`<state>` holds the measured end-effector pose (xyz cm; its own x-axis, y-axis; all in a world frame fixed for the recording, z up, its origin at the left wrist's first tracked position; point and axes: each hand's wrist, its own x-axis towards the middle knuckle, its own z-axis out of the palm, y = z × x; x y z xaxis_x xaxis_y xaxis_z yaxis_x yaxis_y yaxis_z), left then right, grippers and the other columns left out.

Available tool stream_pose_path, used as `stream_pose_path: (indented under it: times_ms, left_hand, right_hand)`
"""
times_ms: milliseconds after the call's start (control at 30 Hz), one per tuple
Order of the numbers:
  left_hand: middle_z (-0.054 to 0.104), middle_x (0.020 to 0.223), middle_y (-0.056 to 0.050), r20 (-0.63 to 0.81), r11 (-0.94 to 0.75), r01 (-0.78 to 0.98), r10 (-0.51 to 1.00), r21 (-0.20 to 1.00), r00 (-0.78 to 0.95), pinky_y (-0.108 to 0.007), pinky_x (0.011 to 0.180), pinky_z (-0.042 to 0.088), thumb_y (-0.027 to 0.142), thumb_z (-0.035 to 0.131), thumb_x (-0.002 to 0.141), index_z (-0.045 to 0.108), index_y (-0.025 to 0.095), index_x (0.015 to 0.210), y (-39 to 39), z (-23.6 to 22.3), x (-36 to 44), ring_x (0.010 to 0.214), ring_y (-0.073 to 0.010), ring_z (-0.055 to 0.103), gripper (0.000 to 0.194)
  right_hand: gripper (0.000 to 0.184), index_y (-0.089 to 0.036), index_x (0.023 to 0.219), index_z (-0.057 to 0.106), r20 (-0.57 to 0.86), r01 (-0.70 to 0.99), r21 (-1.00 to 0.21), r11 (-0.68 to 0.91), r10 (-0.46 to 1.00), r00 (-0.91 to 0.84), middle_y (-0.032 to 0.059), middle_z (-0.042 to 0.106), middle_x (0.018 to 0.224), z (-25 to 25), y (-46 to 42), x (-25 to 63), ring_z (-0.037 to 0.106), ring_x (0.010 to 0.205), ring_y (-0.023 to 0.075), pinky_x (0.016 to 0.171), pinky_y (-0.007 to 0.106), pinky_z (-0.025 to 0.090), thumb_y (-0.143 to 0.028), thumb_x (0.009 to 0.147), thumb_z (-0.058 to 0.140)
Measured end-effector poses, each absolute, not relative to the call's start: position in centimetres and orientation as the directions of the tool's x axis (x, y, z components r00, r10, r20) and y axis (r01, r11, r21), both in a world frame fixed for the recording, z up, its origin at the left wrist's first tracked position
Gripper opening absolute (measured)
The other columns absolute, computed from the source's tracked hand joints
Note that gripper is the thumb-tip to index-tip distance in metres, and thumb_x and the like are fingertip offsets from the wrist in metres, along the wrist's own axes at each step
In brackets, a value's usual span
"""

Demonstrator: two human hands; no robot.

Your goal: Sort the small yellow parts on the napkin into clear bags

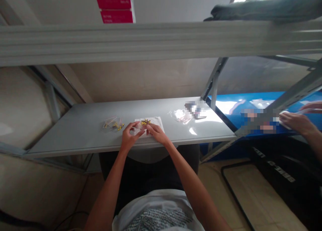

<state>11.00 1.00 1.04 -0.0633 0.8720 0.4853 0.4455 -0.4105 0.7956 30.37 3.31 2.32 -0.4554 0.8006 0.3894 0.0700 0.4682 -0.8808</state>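
Note:
My left hand [130, 136] and my right hand [156, 133] meet over a white paper sheet [156, 126] lying near the front edge of a grey shelf board [72, 132]. Their fingertips curl in at a small cluster of yellow-tipped parts [145, 122] on the sheet. I cannot tell whether either hand pinches one. To the left, a clear plastic bag [113, 124] holds more small yellow parts.
Farther right on the board lie a clear bag with pinkish contents [179, 115] and a blurred item [195, 109]. Steel uprights and a shelf beam [125, 43] frame the board. A co-worker's hand [295, 122] works beyond the upright, over a blue surface [251, 105].

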Motion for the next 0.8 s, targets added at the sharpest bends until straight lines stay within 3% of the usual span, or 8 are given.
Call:
stream_pose_path:
  times_ms: [133, 200, 300, 400, 500, 633, 800]
  left_hand:
    - [0.071, 0.116, -0.007, 0.559, -0.458, 0.489, 0.826, 0.742, -0.074, -0.040, 0.094, 0.053, 0.050, 0.075, 0.084, 0.070, 0.023, 0.113, 1.3, 1.6, 10.8, 0.108, -0.0245, 0.066, 0.040]
    - [0.069, 0.117, -0.007, 0.593, -0.472, 0.521, 0.801, 0.711, -0.083, -0.040, 0.097, 0.052, 0.049, 0.074, 0.085, 0.070, 0.023, 0.115, 1.5, 1.9, 10.6, 0.111, -0.0246, 0.065, 0.040]
    - [0.069, 0.117, -0.008, 0.625, -0.477, 0.573, 0.777, 0.666, -0.079, -0.043, 0.102, 0.049, 0.048, 0.079, 0.081, 0.069, 0.023, 0.119, 2.0, 1.9, 10.0, 0.111, -0.0253, 0.064, 0.046]
    - [0.070, 0.117, -0.008, 0.615, -0.469, 0.613, 0.788, 0.635, -0.034, -0.046, 0.107, 0.045, 0.045, 0.082, 0.078, 0.068, 0.023, 0.121, 2.5, 1.6, 9.4, 0.112, -0.0273, 0.062, 0.050]
    - [0.071, 0.116, -0.007, 0.590, -0.449, 0.629, 0.807, 0.634, -0.019, -0.048, 0.109, 0.043, 0.045, 0.082, 0.076, 0.065, 0.024, 0.126, 2.7, 1.0, 8.9, 0.114, -0.0288, 0.061, 0.056]
    - [0.071, 0.116, -0.007, 0.534, -0.412, 0.593, 0.845, 0.692, -0.037, -0.048, 0.109, 0.043, 0.046, 0.082, 0.075, 0.062, 0.025, 0.132, 2.6, 0.6, 8.6, 0.116, -0.0288, 0.062, 0.064]
    - [0.072, 0.116, -0.008, 0.497, -0.390, 0.540, 0.866, 0.746, -0.060, -0.046, 0.108, 0.044, 0.046, 0.082, 0.076, 0.064, 0.023, 0.130, 2.5, 0.4, 8.4, 0.115, -0.0276, 0.063, 0.062]
  right_hand:
    - [0.046, -0.024, 0.117, 0.072, 0.444, 0.029, -0.878, 0.478, 0.836, -0.323, 0.0076, 0.064, 0.119, 2.0, 3.3, 30.3, 0.062, 0.088, 0.0159, 0.070, 0.026, 0.051, -0.056, 0.104, 0.042]
    - [0.037, -0.024, 0.118, 0.071, 0.460, 0.088, -0.874, 0.477, 0.873, -0.162, 0.0075, 0.064, 0.115, 1.5, 3.6, 30.3, 0.062, 0.085, 0.0155, 0.072, 0.027, 0.051, -0.048, 0.104, 0.046]
    - [0.023, -0.021, 0.104, 0.072, 0.466, 0.295, -0.844, 0.447, 0.885, -0.009, 0.0062, 0.066, 0.102, 1.0, 4.8, 30.4, 0.060, 0.079, 0.0155, 0.076, 0.029, 0.051, -0.028, 0.098, 0.052]
    - [0.024, -0.020, 0.097, 0.075, 0.421, 0.526, -0.755, 0.391, 0.904, -0.067, 0.0056, 0.066, 0.097, 1.1, 6.6, 30.5, 0.059, 0.075, 0.0159, 0.080, 0.031, 0.049, -0.012, 0.089, 0.054]
    - [0.027, -0.021, 0.098, 0.077, 0.389, 0.653, -0.652, 0.385, 0.909, -0.148, 0.0071, 0.067, 0.100, 1.3, 8.3, 30.1, 0.061, 0.085, 0.0191, 0.085, 0.032, 0.048, -0.008, 0.087, 0.057]
    - [0.024, -0.022, 0.099, 0.078, 0.420, 0.698, -0.571, 0.433, 0.884, -0.205, 0.0086, 0.069, 0.102, 0.8, 8.9, 29.0, 0.059, 0.101, 0.0235, 0.092, 0.034, 0.045, -0.010, 0.090, 0.059]
    - [0.019, -0.022, 0.091, 0.079, 0.443, 0.713, -0.530, 0.459, 0.867, -0.229, 0.0097, 0.069, 0.099, 0.0, 8.6, 28.7, 0.057, 0.096, 0.0244, 0.092, 0.035, 0.044, -0.016, 0.094, 0.061]
